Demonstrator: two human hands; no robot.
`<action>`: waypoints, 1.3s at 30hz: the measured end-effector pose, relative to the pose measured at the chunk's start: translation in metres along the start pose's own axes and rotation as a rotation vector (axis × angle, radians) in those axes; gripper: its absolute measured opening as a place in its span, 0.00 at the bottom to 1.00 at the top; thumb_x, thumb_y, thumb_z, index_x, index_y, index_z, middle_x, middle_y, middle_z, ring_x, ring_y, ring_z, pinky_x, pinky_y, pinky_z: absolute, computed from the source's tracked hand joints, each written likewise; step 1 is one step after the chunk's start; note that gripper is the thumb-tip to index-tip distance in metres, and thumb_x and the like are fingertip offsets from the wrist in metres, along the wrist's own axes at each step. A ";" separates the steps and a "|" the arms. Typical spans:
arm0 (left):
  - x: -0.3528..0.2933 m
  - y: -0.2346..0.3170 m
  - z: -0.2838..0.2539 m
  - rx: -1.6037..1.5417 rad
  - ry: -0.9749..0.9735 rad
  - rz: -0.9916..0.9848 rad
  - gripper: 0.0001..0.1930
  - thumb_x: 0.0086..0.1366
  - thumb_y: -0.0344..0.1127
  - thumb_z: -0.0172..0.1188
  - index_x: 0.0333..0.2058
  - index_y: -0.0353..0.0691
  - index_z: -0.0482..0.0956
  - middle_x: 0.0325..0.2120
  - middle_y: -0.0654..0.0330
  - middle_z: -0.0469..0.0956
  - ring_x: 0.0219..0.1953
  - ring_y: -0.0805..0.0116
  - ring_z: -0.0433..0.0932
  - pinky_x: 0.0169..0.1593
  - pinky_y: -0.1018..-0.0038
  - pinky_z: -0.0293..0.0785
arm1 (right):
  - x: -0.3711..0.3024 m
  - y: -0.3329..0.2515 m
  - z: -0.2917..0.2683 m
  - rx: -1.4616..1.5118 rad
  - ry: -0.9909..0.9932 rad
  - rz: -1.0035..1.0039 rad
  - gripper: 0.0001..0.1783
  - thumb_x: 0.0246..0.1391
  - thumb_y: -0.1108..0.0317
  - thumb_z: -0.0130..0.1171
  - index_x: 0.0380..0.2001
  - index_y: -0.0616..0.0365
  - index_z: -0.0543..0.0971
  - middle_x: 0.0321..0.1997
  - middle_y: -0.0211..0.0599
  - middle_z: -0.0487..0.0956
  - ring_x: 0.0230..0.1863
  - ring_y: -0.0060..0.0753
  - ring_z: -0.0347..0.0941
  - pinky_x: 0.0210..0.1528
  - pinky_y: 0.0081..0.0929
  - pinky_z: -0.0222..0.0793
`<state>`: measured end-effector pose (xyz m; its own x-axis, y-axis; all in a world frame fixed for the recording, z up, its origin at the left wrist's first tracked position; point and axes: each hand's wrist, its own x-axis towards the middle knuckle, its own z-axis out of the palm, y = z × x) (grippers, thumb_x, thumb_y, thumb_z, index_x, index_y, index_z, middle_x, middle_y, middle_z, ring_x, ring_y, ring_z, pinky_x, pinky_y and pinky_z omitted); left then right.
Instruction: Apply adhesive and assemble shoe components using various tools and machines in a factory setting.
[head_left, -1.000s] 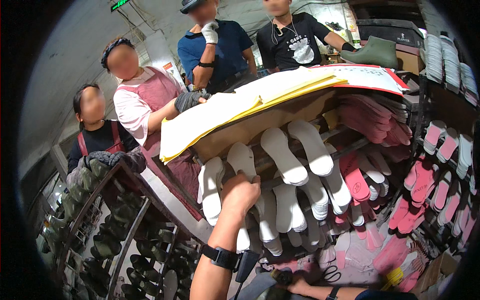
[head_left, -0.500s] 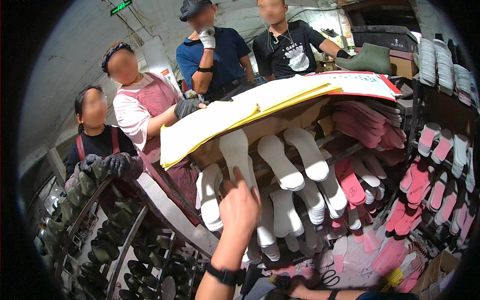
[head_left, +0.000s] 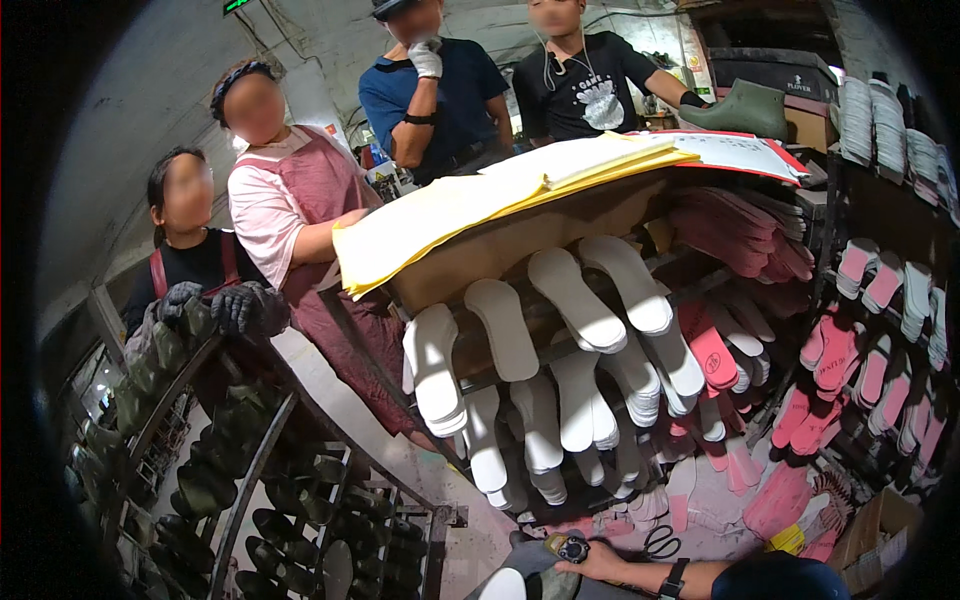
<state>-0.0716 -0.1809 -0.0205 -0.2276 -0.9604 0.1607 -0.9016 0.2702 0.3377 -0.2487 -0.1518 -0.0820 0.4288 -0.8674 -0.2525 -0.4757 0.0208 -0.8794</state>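
Since half a second ago, the left hand leaves the insole rack (head_left: 600, 215) and is now out of view; I cannot tell how it closes. One white insole (head_left: 506, 584) now shows below the rack's lower left corner, so probably it is taken from there. Its rounded end points up and slightly right, the long axis slanting. The right hand (head_left: 596, 563) curls around a dark, yellowish knob-like object (head_left: 569, 548).

right forearm (head_left: 645, 574) bare, in from lower right, lying nearly level, hand end slightly higher. wrist about straight. right hand (head_left: 594, 562) low, near bottom edge, pointing left; fingers bent in grip, fingertips partly hidden.
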 end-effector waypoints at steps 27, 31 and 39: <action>-0.211 0.009 -0.062 0.069 -0.144 -0.437 0.38 0.45 0.37 0.70 0.56 0.35 0.67 0.55 0.49 0.69 0.56 0.40 0.68 0.57 0.62 0.68 | -0.004 -0.002 -0.017 0.202 0.072 0.054 0.27 0.41 0.55 0.72 0.36 0.65 0.76 0.32 0.41 0.79 0.34 0.32 0.74 0.41 0.32 0.70; -0.207 0.009 -0.057 0.102 -0.152 -0.461 0.38 0.45 0.36 0.70 0.57 0.37 0.67 0.54 0.50 0.70 0.55 0.40 0.68 0.55 0.61 0.70 | -0.001 -0.007 -0.016 0.244 0.091 0.007 0.27 0.41 0.53 0.72 0.37 0.64 0.76 0.34 0.41 0.79 0.37 0.32 0.74 0.44 0.31 0.69; -0.197 0.002 -0.055 0.040 -0.201 -0.560 0.38 0.45 0.33 0.70 0.57 0.38 0.66 0.54 0.47 0.70 0.57 0.42 0.67 0.57 0.62 0.68 | 0.005 -0.001 -0.041 0.168 -0.092 0.107 0.25 0.43 0.49 0.68 0.33 0.60 0.78 0.28 0.37 0.80 0.26 0.28 0.75 0.33 0.29 0.71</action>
<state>-0.0085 0.0124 -0.0002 0.2250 -0.9510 -0.2120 -0.9168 -0.2803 0.2844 -0.2779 -0.1762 -0.0656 0.4549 -0.8068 -0.3770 -0.3912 0.1993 -0.8985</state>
